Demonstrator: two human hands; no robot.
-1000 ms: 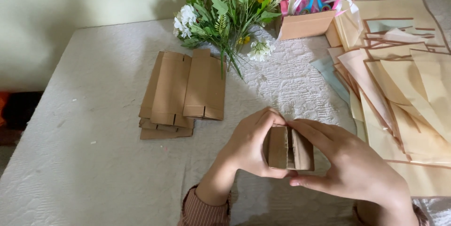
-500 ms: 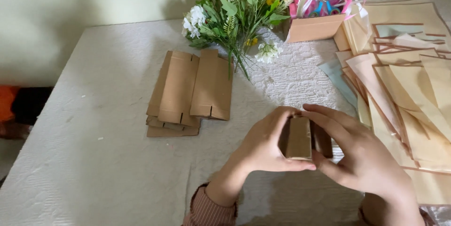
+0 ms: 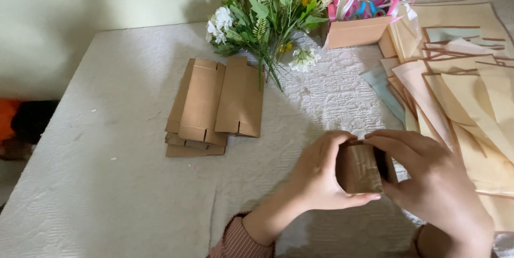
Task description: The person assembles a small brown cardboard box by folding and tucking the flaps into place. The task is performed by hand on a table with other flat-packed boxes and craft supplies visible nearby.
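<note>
A small brown cardboard box (image 3: 361, 168) is held between both hands above the white textured tablecloth (image 3: 107, 193). My left hand (image 3: 316, 177) cups its left side, thumb under the bottom edge. My right hand (image 3: 433, 183) wraps its right side and top, fingers curled over the upper edge. The box's right half is hidden by my right hand. A stack of flat folded cardboard blanks (image 3: 214, 102) lies to the left, apart from both hands.
A bunch of white and yellow flowers (image 3: 262, 17) lies at the back. A cardboard box of coloured ribbons (image 3: 358, 27) stands behind. Overlapping sheets of tan and pale paper (image 3: 466, 92) cover the right side. The table's left edge drops to the floor.
The small box has been turned in my hands, now showing a broad brown face instead of open flaps. Both hands have closed more tightly around it.
</note>
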